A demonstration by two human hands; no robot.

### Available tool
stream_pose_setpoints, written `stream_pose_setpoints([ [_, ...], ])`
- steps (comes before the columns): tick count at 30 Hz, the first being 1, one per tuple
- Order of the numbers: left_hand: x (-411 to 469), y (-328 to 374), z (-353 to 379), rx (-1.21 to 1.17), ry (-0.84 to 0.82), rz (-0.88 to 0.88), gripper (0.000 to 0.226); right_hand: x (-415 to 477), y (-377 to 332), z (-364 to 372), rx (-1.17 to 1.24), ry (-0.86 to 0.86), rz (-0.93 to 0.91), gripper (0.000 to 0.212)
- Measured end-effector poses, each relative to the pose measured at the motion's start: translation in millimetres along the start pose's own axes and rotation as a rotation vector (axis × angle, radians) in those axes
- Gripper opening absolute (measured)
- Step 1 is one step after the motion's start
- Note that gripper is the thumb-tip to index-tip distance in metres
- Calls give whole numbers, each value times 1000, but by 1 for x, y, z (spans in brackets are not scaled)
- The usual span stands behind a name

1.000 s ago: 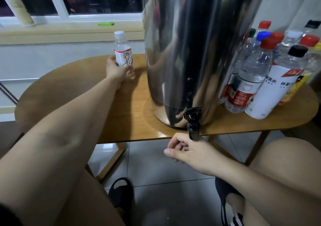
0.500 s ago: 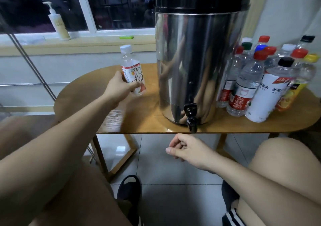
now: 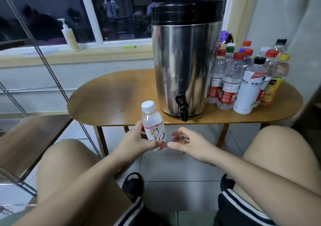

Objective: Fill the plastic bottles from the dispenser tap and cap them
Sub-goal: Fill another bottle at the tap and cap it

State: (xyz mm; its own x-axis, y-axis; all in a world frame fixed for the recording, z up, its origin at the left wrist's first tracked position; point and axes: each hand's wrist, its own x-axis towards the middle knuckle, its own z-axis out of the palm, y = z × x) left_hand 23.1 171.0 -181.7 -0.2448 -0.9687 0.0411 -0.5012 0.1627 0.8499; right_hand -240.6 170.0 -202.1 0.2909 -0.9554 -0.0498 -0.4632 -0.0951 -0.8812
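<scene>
One hand, our left [image 3: 137,140], is gripping a small bottle [image 3: 153,125], with fingers and thumb wrapping round its label. We are holding it upright in front of the dispenser [image 3: 184,66] and a little to its left, lower than the table [image 3: 107,100] the dispenser is standing on. Its white cap [image 3: 148,106] is on, and we cannot tell whether there is liquid inside. Our right hand [image 3: 189,142] is hovering just beside the bottle, in front of the dispenser and below its black tap [image 3: 182,106], fingers loosely curled and carrying nothing. We are judging this as the start of a fill: the next move is calling for the right hand to twist off the cap, then for the bottle's mouth to go under the tap. To the dispenser's right, a cluster of capped bottles [image 3: 243,79] is waiting.
</scene>
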Motion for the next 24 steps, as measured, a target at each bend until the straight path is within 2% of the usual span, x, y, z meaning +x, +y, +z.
stream_pose_setpoints([
  [2, -5, -2, 14, 37, -93, 23, 73, -4, -2, 0, 2, -13, -21, 81],
  [4, -9, 2, 26, 91, -174, 38, 74, -8, -4, 0, -3, -13, -43, 78],
  [9, -5, 11, 46, 192, -241, 54, 64, -15, -1, -3, -25, -9, -68, 71],
  [11, 2, 14, 44, 200, -247, 55, 61, -15, 0, -6, -36, 24, -82, 72],
  [13, 8, 16, 38, 175, -212, 48, 69, -12, 2, -10, -38, 48, -82, 76],
  [15, 8, 21, 32, 120, -169, 71, 81, -11, 3, -13, -46, 32, -53, 81],
  [17, 5, 26, 29, 16, -146, 104, 83, -11, 4, -15, -109, -17, -22, 76],
  [20, 3, 28, 30, -54, -64, 171, 63, -11, 5, -16, -252, -62, 13, 64],
  [24, 7, 24, 29, -17, -60, 205, 38, -11, 7, -17, -337, -89, 1, 68],
])
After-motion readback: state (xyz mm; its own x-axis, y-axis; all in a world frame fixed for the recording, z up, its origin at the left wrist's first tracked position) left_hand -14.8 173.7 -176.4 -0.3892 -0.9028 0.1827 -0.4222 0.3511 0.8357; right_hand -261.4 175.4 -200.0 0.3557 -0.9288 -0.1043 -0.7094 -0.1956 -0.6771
